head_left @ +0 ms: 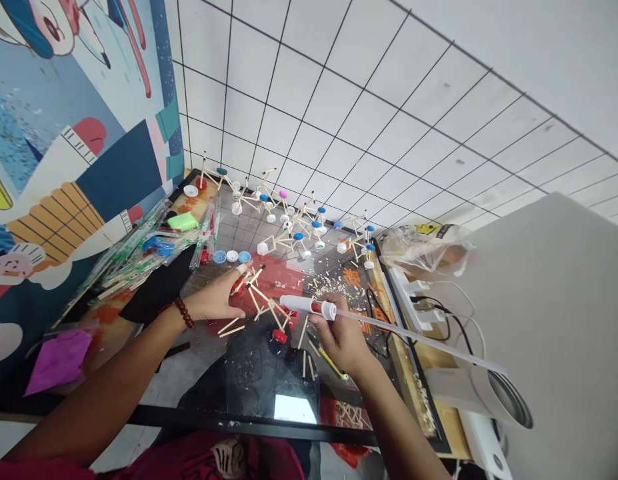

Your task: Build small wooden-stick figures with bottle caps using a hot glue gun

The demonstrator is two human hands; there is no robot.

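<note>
My left hand (216,298) is closed on a small frame of thin wooden sticks (261,293), gripping it near a red bottle cap. Another red cap (279,336) sits at the frame's lower end. In my right hand (345,341) is a white hot glue gun (301,305), its tip pointing left, close to the sticks. A long translucent glue stick (419,337) runs out of the gun's back toward the right. Whether the tip touches the wood, I cannot tell. Loose sticks (305,365) and a yellow cutter knife (333,363) lie between and below my hands.
Several stick frames with coloured caps (299,237) stand along the tiled wall. Loose caps (232,256) lie before them. Plastic packets (139,260) cover the left side, above a purple sheet (59,360). Wood scraps (333,285), a white power strip (413,300) and cables are at the right.
</note>
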